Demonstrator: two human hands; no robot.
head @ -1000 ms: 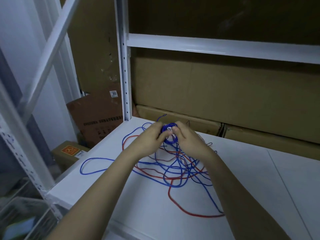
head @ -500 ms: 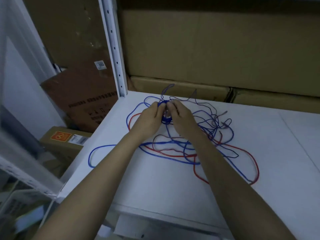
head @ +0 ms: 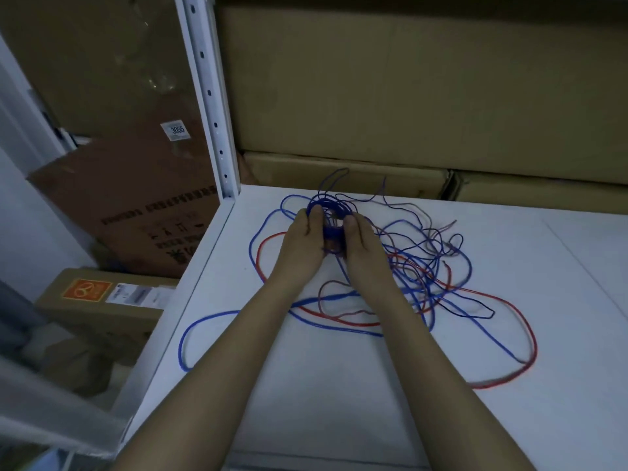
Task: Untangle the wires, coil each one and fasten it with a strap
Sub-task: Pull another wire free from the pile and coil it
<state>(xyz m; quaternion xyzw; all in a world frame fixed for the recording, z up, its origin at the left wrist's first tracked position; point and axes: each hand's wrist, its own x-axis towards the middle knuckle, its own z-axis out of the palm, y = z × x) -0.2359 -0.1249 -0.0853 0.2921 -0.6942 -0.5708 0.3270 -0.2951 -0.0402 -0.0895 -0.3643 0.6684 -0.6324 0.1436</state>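
A small blue wire coil (head: 331, 207) is held just above the white shelf (head: 339, 385), near its back left corner. My left hand (head: 302, 241) grips the coil's left side and my right hand (head: 358, 246) grips its right side, thumbs on top. Under and to the right of my hands lies a loose tangle of wires (head: 421, 266): blue, red and thin dark strands crossing one another. One blue loop (head: 200, 334) trails over the shelf's left edge. A long red loop (head: 523, 341) reaches far to the right. No strap is visible.
A white perforated upright post (head: 212, 107) stands at the shelf's back left corner. Cardboard boxes (head: 407, 96) fill the back wall behind the shelf. More boxes (head: 112, 300) sit lower on the left, beyond the shelf's edge.
The camera has tilted down and closer, so hands and wires sit lower in view. Both hands stay on the blue coil, which looks a little wider now.
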